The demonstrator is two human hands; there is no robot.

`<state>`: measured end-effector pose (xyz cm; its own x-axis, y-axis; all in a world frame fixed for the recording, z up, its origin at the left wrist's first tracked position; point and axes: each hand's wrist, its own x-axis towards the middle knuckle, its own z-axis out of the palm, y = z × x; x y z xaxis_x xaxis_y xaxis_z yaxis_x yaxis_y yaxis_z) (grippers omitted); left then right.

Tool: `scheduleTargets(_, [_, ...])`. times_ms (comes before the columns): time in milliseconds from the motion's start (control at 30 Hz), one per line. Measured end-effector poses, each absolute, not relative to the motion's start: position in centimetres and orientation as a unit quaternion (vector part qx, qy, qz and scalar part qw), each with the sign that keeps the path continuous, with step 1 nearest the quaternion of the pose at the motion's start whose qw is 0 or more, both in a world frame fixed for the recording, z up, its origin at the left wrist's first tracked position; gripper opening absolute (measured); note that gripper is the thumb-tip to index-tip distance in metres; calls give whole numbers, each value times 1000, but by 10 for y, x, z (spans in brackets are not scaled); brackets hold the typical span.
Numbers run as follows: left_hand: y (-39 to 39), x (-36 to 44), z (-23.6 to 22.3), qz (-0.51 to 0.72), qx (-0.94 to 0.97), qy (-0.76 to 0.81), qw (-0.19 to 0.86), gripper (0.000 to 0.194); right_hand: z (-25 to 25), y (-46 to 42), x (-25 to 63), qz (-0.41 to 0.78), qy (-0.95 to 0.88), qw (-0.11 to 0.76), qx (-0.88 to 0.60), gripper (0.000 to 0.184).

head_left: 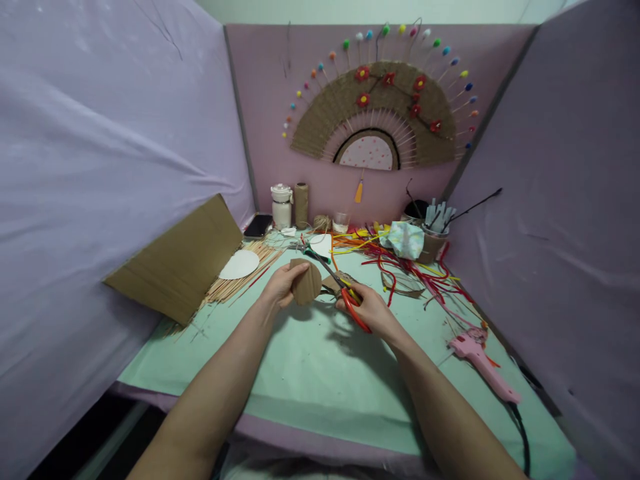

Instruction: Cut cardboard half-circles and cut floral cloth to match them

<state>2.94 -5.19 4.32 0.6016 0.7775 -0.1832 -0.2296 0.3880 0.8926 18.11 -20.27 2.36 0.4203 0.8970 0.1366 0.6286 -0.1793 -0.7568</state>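
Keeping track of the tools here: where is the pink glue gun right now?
In the head view, the glue gun lies on the right side of the green tabletop, right of the right forearm, its black cord trailing toward the near edge.

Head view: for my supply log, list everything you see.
Table: one, green, centre
Cardboard cutout: one, brown, centre
Scissors: one, red-handled, centre
Tool: one, green-handled, centre
Papers: two, white, left and back
Cardboard sheet: one, brown, left
Sticks: many, tan, left
Phone: one, black, back
Jar: one, white, back
Roll: one, brown, beside jar
String ball: one, tan, back
Cup: one, clear, back
Pipe cleaners: many, mostly red, right
Cloth: one, pale, right
Pot: one, brown, right
Glue sticks: several, pale, in pot
Glue gun: one, pink, right
Fan: one, brown, wall
Left hand: one, holding cutout
Right hand: one, holding scissors
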Motion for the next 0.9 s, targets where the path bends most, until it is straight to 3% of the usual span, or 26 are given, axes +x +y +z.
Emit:
scheduleTargets(333, [-60,32,43,300,435,282,801,33,17,-200,180,153,-524,376,-749,31])
scheduleTargets(600, [-60,31,42,342,475,291,757,32,19,-202,179,45,-577,316,-752,33])
scheduleTargets(900, [-56,31,41,347,510,273,738,36,22,-205,178,32,-588,330,-738,32])
